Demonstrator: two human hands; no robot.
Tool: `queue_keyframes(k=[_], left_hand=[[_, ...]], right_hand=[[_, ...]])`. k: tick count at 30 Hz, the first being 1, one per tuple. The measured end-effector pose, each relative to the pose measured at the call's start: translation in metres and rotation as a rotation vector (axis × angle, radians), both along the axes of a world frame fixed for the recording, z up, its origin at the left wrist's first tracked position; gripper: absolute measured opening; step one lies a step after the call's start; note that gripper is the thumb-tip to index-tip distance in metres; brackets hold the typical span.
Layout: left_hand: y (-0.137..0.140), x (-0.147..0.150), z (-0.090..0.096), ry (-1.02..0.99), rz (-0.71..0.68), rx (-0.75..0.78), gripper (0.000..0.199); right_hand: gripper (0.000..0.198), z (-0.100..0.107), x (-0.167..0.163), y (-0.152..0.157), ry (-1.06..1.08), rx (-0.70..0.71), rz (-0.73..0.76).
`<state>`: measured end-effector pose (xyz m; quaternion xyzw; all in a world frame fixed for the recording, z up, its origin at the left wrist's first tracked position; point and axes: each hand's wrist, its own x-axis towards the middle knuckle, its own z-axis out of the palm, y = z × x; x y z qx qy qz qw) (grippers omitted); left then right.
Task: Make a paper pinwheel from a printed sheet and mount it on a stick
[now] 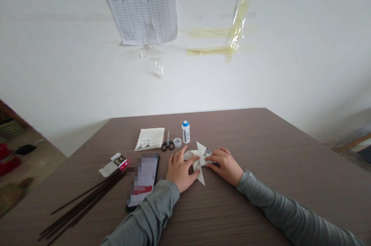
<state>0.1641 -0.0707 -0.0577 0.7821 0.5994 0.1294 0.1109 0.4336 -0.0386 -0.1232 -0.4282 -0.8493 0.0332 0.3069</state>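
Observation:
A pinwheel-shaped piece of folded printed paper lies on the table between my hands, its pointed flaps sticking out toward the wall and toward me. My left hand holds its left side, index finger on the paper near the centre and thumb by the lower flap. From the right, my right hand pinches another flap between thumb and fingers. Parts of the paper are hidden under the fingers. Just beyond stand a white bottle with a blue cap and a small clear round container.
Black-handled scissors lie beside a stack of folded paper. Left of my left arm are a phone, an open small box and several thin dark sticks. A printed sheet is taped to the wall behind the table.

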Motion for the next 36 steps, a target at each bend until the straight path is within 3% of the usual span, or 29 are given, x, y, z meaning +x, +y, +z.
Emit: queue_keyframes(k=[11, 22, 36], left_hand=[[-0.002, 0.001, 0.004, -0.006, -0.019, -0.026, 0.051], [0.001, -0.002, -0.005, -0.008, 0.013, 0.019, 0.058], [0.003, -0.002, -0.007, -0.014, -0.015, -0.008, 0.050]], right_hand=[[0.016, 0.011, -0.004, -0.005, -0.021, -0.008, -0.030], [0.018, 0.007, -0.002, -0.003, -0.011, -0.035, -0.013], [0.018, 0.008, -0.002, -0.004, -0.003, -0.031, -0.014]])
